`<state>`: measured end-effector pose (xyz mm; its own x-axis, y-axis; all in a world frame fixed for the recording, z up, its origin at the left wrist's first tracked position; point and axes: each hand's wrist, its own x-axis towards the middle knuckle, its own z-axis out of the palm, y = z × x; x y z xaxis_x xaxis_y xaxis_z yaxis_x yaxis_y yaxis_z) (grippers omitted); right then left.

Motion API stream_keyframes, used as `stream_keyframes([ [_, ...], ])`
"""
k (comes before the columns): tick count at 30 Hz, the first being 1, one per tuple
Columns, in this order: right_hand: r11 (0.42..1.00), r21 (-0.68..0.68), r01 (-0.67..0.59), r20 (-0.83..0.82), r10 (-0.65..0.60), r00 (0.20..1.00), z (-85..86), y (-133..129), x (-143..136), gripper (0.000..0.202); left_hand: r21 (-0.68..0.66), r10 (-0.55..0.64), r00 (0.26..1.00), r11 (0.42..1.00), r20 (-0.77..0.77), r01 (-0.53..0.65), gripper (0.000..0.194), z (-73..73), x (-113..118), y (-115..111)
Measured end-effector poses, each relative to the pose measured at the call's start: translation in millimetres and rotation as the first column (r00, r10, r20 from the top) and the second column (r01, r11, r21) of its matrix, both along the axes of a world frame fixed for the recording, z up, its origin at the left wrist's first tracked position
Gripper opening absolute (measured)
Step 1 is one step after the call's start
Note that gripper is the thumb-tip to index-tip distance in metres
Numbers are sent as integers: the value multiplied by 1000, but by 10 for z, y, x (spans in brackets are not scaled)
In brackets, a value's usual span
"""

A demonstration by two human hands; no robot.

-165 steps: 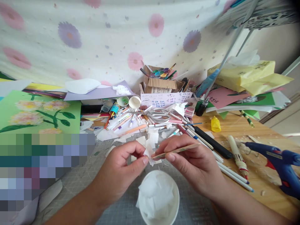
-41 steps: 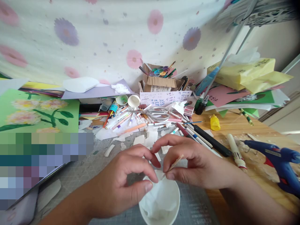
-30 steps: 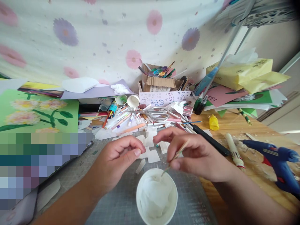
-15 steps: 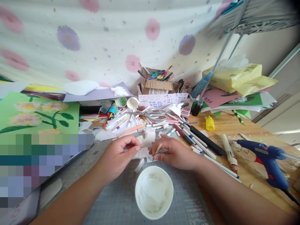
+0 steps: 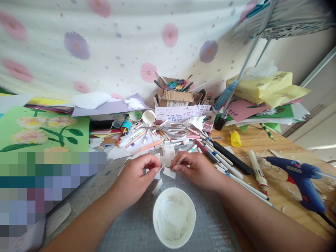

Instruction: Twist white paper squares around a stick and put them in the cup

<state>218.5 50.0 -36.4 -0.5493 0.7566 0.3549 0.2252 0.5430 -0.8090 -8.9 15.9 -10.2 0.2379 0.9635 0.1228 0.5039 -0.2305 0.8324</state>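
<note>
My left hand pinches a small white piece of paper between thumb and fingertips. Close on its right, my right hand is closed on a thin wooden stick. Small white paper pieces lie on the grey cutting mat below and behind the fingertips. A white bowl with whitish material inside stands on the mat in front of both hands.
Many markers and scissors lie behind the hands. A blue glue gun and a yellow lump are at the right. A cardboard box stands at the back; a green flower picture lies left.
The paper at my left fingertips has come away from the pieces on the mat and is now tilted up. Both hands stay close together, with the stick still in my right hand.
</note>
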Motion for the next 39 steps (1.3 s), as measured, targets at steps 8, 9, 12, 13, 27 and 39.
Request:
stream_keyframes([
  [8,971,-218,-101,-411,2,912,153,-69,25,26,-130,-24,961,990,275,62,11,1,18,-64],
  [9,965,-233,-117,-437,4,899,174,-83,18,25,-168,-19,943,983,333,79,13,2,24,-74],
  [12,951,-267,-156,-488,7,873,205,-118,-4,21,-240,15,892,965,452,105,16,21,53,-97],
  [13,947,-274,-168,-499,10,866,206,-127,-12,20,-251,24,882,962,471,108,17,29,66,-102],
  [27,903,-325,-280,-642,7,767,150,-128,-98,21,-196,-63,885,966,461,171,18,21,122,-140],
  [39,894,-332,-301,-673,-1,740,139,-92,-129,23,-243,-14,838,954,546,174,14,10,147,-118],
])
